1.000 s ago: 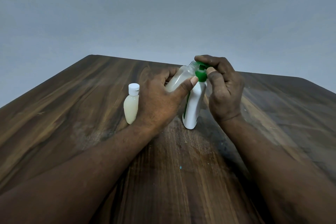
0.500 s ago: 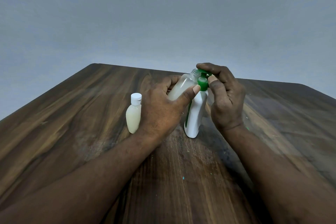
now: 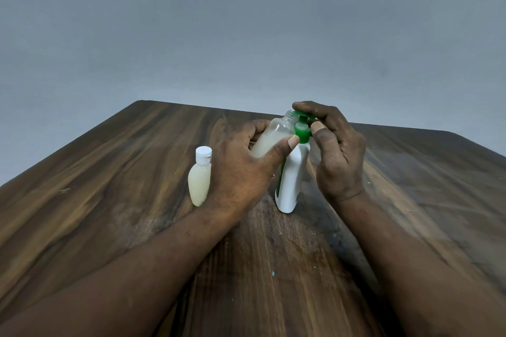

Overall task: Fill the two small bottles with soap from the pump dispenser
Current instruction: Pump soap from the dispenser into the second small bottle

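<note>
Dark wooden table [image 3: 109,200]: the right hand [image 3: 339,156] curls over the green pump [image 3: 302,130] of the dispenser [image 3: 290,180], the left hand [image 3: 241,172] grips the open bottle [image 3: 273,135], tilted, its neck at the spout. Slow presses with the neck held close should avoid spills. The capped bottle [image 3: 200,180] stands just left.

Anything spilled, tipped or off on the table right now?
Nothing stands out. Capped bottle stands upright; left hand holds the open bottle tilted at the pump dispenser; no soap visible on the table.
</note>
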A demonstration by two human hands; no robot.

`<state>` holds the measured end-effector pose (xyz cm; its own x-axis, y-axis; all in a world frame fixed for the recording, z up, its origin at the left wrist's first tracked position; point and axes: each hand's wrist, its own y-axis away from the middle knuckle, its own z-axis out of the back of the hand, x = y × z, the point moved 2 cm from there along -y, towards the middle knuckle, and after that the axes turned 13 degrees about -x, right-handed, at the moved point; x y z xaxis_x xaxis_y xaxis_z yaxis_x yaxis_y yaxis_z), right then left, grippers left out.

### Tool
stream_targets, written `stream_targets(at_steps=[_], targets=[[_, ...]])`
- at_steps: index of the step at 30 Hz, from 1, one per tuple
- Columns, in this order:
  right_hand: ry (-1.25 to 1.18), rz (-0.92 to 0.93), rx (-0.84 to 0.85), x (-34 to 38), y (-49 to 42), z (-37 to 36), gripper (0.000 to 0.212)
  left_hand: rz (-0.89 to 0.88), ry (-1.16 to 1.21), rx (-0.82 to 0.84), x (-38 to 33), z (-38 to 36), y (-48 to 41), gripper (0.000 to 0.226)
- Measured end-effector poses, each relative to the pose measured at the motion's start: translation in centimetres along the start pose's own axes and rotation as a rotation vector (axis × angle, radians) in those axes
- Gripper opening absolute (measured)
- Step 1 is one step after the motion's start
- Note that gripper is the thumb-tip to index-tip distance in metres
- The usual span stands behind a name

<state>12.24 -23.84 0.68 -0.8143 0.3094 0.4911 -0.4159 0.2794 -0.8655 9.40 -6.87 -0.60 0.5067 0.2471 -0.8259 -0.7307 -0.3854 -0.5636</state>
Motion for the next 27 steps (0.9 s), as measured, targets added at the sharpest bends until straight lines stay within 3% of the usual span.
stream_targets(at_steps=[19, 27], targets=[[0.015, 0.024, -0.014, 0.03, 0.06, -0.02, 0.041, 0.008, -0.026, -0.002, -0.13, -0.03, 0.03, 0.038], [0.025, 0.029, 0.006, -0.05, 0.43, 0.16, 0.041, 0.016, -0.023, 0.002, 0.33, -0.18, 0.19, 0.049]])
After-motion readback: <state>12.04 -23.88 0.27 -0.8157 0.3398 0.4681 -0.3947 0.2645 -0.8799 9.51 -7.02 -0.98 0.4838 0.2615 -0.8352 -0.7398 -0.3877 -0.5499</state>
